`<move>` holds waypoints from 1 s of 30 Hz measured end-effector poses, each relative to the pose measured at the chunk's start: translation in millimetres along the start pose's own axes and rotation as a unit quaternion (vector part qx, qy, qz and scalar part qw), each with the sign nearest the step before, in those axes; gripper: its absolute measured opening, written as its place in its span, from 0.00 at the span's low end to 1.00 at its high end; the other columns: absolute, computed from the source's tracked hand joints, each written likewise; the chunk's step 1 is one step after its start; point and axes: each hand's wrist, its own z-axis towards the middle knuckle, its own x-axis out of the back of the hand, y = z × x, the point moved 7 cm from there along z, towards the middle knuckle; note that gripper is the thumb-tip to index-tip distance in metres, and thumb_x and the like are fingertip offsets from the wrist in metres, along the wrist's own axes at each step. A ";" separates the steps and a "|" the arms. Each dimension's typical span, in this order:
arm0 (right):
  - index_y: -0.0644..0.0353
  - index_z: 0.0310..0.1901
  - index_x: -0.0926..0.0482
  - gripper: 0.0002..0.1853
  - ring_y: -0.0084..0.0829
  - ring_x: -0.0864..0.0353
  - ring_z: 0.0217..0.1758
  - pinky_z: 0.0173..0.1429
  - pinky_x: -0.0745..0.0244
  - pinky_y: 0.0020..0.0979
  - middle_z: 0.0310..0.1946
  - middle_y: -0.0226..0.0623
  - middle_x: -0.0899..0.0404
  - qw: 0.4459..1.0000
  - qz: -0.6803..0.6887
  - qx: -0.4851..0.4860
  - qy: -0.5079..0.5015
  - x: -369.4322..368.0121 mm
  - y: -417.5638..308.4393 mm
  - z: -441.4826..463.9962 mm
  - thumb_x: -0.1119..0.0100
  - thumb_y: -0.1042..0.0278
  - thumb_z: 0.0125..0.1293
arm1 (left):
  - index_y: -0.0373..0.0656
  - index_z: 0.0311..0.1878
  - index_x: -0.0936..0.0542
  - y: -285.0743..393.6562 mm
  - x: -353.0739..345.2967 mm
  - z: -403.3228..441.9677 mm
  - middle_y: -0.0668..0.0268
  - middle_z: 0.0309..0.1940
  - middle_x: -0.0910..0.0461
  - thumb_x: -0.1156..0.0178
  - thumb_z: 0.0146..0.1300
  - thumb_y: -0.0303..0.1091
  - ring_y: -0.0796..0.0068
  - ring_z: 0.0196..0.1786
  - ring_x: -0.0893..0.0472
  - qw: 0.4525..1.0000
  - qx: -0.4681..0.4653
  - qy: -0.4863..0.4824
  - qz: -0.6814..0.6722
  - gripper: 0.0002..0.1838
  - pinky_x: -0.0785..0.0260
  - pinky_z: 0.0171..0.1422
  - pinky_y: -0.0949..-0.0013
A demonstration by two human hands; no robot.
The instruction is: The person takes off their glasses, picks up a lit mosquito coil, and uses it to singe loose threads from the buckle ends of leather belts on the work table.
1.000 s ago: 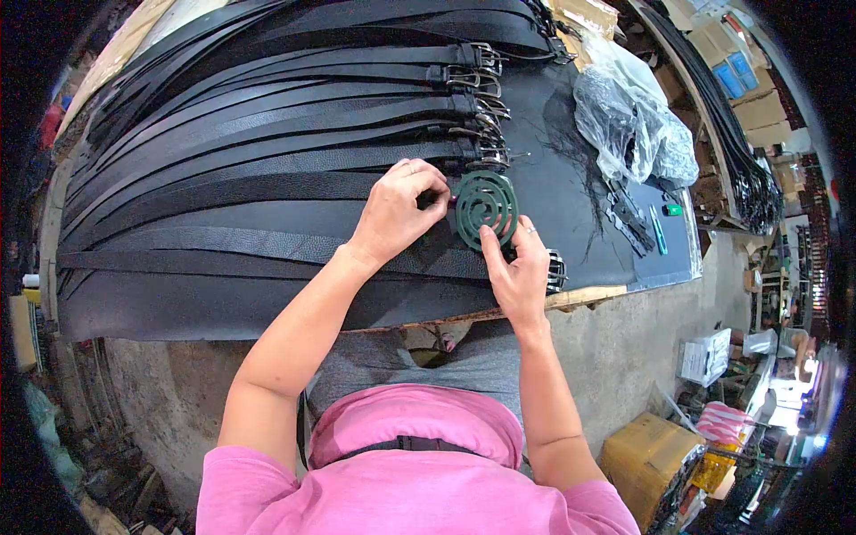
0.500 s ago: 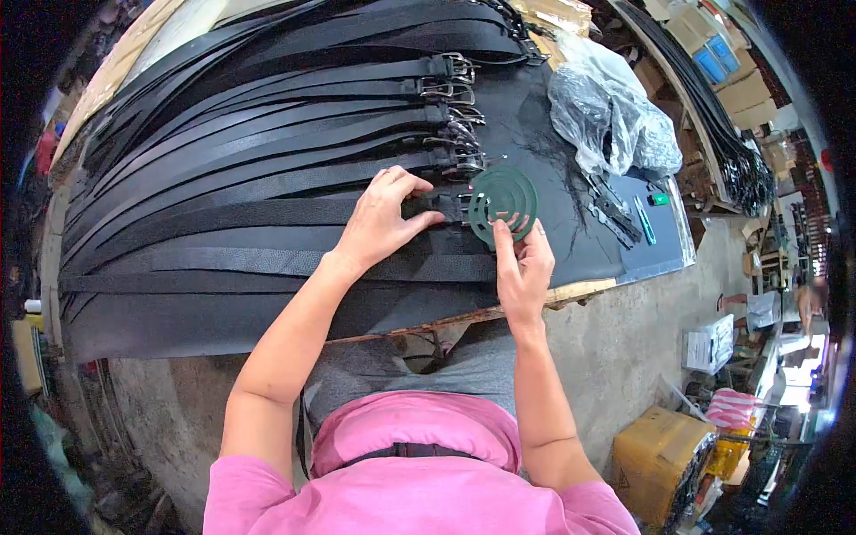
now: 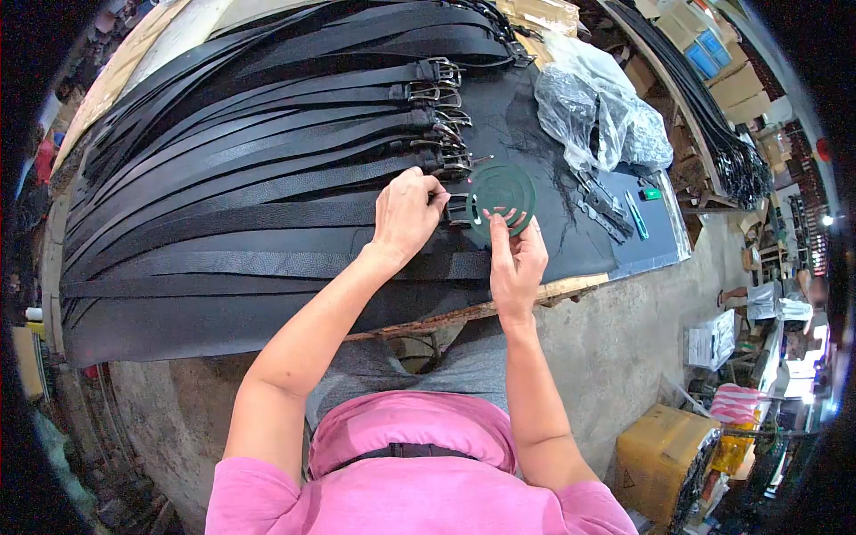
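Observation:
A green mosquito coil [image 3: 506, 189] is pinched between the thumb and fingers of my right hand [image 3: 520, 267], held flat above the table's dark surface. My left hand [image 3: 406, 217] is just left of the coil, thumb and fingertips pressed together beside a belt buckle [image 3: 458, 210]. What those fingertips hold is too small to make out. Black leather belts [image 3: 267, 214] lie side by side under and left of my hands, their metal buckles [image 3: 444, 94] lined up toward the right. Part of the nearest buckle is hidden behind the coil.
Clear plastic bags [image 3: 602, 102] lie at the table's far right. Nearer are black metal pieces [image 3: 603, 209], a teal cutter [image 3: 637, 215] and a small green item [image 3: 650, 193]. More belts hang on a rack [image 3: 695, 98]. A cardboard box [image 3: 664, 455] stands on the floor; another person is at far right.
My left hand has moved slightly right and up, its thumb and fingers going from apart to pinched together. My right hand still holds the coil, nearly in place.

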 end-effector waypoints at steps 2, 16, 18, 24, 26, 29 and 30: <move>0.66 0.41 0.20 0.04 0.34 0.22 0.35 0.40 0.29 0.33 0.35 0.40 0.22 1.000 -0.002 -0.007 -0.011 -1.7 0.5 -0.2 0.42 0.75 0.71 | 0.40 0.33 0.15 -0.8 2.6 -1.7 0.61 0.25 0.25 0.30 0.56 0.32 0.61 0.29 0.22 0.999 0.002 0.025 -0.026 0.06 0.30 0.37 0.59; 0.69 0.39 0.22 0.04 0.49 0.22 0.38 0.43 0.29 0.43 0.34 0.50 0.22 0.985 -0.112 0.054 -0.120 -19.6 -16.4 3.9 0.41 0.77 0.67 | 0.36 0.37 0.17 -17.5 14.1 -12.1 0.65 0.30 0.21 0.32 0.62 0.27 0.79 0.29 0.23 0.986 0.006 0.012 -0.167 0.05 0.29 0.35 0.73; 0.68 0.39 0.22 0.04 0.50 0.22 0.38 0.43 0.29 0.44 0.34 0.50 0.22 0.983 -0.113 0.057 -0.130 -21.1 -19.7 4.7 0.41 0.77 0.67 | 0.36 0.37 0.17 -18.1 14.2 -12.2 0.65 0.31 0.21 0.32 0.63 0.27 0.79 0.29 0.23 0.984 0.008 0.011 -0.177 0.05 0.29 0.35 0.73; 0.68 0.39 0.22 0.04 0.50 0.22 0.39 0.44 0.29 0.44 0.36 0.50 0.22 0.977 -0.140 0.068 -0.148 -22.8 -16.9 4.5 0.42 0.77 0.67 | 0.35 0.36 0.18 -18.2 14.2 -13.7 0.65 0.31 0.22 0.33 0.63 0.28 0.79 0.30 0.23 0.983 0.023 0.010 -0.180 0.06 0.30 0.35 0.73; 0.68 0.40 0.22 0.04 0.50 0.22 0.39 0.44 0.29 0.45 0.36 0.50 0.22 0.977 -0.141 0.064 -0.150 -23.3 -18.7 4.7 0.42 0.77 0.67 | 0.35 0.36 0.18 -18.1 14.5 -13.3 0.65 0.31 0.22 0.33 0.63 0.29 0.78 0.29 0.23 0.983 0.017 0.012 -0.184 0.06 0.30 0.35 0.73; 0.68 0.40 0.22 0.04 0.50 0.22 0.40 0.45 0.28 0.44 0.37 0.50 0.21 0.976 -0.139 0.064 -0.155 -23.6 -17.4 4.4 0.42 0.77 0.67 | 0.35 0.36 0.18 -18.8 14.1 -13.6 0.64 0.30 0.22 0.33 0.64 0.30 0.77 0.29 0.23 0.982 0.016 0.018 -0.186 0.07 0.30 0.35 0.72; 0.68 0.41 0.22 0.04 0.50 0.22 0.40 0.45 0.28 0.44 0.37 0.49 0.21 0.976 -0.138 0.066 -0.157 -23.5 -16.8 4.3 0.42 0.77 0.67 | 0.35 0.36 0.18 -18.8 14.1 -13.7 0.64 0.31 0.22 0.33 0.63 0.29 0.76 0.29 0.23 0.983 0.017 0.014 -0.182 0.07 0.30 0.35 0.72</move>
